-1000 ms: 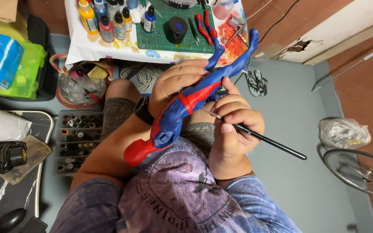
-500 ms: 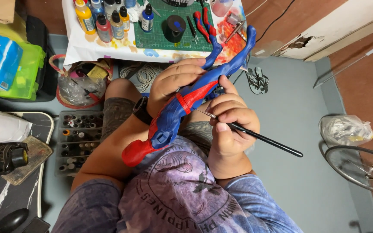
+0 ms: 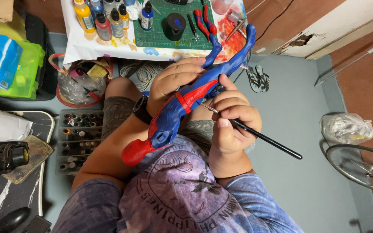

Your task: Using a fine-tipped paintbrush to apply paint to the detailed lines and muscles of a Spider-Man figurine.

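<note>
A red and blue figurine (image 3: 182,110) is held at the centre of the frame, above the person's lap. Its long axis runs on a diagonal, from the red head end at the lower left up to the blue legs at the upper right, where they reach the edge of the low table (image 3: 83,47). The figurine is gripped about its upper body by the left hand (image 3: 173,80), whose fingers are curled over it from the upper left side. A dark watch (image 3: 141,110) is worn on that wrist.

Just to the right of the figurine the right hand (image 3: 232,125) is seen, with its fingers pressed together in a pinch on a thin black paintbrush (image 3: 260,136). The brush handle trails off to the lower right; its metal ferrule and tip are pointed up and left, toward the red band at the figurine's waist. The tip seems to be touching or almost touching that surface, though contact cannot be made out with certainty. So the figurine lies to the left of the brush fingers, nearly at right angles to the brush.

Further out, paint bottles (image 3: 104,19), a green cutting mat (image 3: 160,30) and red-handled pliers (image 3: 203,21) are laid on the table at the top. A tray of small paint pots (image 3: 76,138) is seen on the floor at the left.
</note>
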